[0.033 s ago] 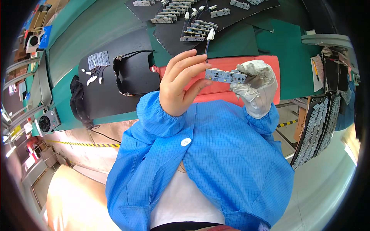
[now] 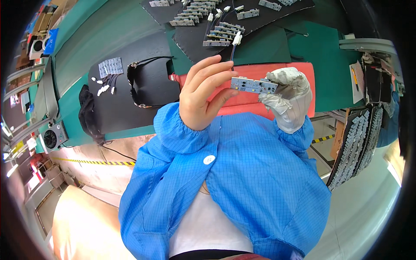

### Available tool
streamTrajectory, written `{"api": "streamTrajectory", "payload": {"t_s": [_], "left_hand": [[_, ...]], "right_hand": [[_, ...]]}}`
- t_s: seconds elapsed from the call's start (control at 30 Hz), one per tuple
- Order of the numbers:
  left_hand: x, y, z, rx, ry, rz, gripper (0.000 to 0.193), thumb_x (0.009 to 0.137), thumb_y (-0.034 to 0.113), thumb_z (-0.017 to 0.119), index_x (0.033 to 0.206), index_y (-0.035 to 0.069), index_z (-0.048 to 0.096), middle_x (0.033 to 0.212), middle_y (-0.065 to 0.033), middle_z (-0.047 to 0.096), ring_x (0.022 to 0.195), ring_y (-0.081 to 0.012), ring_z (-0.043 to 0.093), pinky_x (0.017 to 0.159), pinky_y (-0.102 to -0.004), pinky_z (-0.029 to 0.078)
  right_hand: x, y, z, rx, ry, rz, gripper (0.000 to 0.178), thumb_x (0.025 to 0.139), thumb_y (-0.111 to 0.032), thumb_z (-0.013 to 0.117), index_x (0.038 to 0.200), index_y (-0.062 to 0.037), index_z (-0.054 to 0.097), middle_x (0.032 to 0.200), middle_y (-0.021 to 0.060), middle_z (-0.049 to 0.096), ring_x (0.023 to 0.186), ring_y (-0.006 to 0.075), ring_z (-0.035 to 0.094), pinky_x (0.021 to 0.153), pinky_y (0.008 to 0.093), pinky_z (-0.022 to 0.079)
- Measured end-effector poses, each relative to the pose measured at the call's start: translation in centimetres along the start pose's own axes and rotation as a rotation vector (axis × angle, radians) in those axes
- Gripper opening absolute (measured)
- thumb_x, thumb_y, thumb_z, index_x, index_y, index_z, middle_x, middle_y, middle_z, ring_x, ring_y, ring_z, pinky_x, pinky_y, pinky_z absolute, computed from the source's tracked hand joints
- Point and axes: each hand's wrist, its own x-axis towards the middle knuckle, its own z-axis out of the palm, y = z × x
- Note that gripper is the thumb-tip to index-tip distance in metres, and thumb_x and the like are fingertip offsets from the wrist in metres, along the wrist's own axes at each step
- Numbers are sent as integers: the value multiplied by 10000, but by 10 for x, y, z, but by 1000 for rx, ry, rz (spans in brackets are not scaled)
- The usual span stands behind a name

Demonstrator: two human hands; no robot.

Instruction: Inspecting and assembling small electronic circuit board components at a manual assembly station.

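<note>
A narrow white circuit board [image 2: 253, 85] with small dark parts is held level between my two hands. My left hand [image 2: 203, 93], bare, pinches its left end between thumb and fingertips. Around the right end close the fingertips of my right hand [image 2: 292, 97], which wears a worn white glove. From behind the board a dark cable runs up to a white connector [image 2: 237, 39]. Beneath both hands lies a red-pink mat [image 2: 299, 71], partly covered by them.
Several similar boards [image 2: 216, 43] with cables rest on a black sheet ahead. At left, more boards [image 2: 111, 66] lie on a black panel [image 2: 117, 119] beside a black strap frame [image 2: 134, 84]. A small fan unit [image 2: 54, 136] sits farther left. Racked boards [image 2: 351, 147] stand at right.
</note>
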Motion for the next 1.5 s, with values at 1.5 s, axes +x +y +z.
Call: {"api": "streamTrajectory", "payload": {"t_s": [1.5], "left_hand": [[89, 120, 243, -751, -1093, 171, 151, 796, 73, 656, 936, 14, 660, 862, -100, 661, 804, -188, 636, 711, -293, 509]], "right_hand": [[-268, -186, -99, 75, 981, -462, 424, 674, -196, 735, 1023, -96, 517, 923, 38, 529, 891, 211, 553, 766, 364, 500]]}}
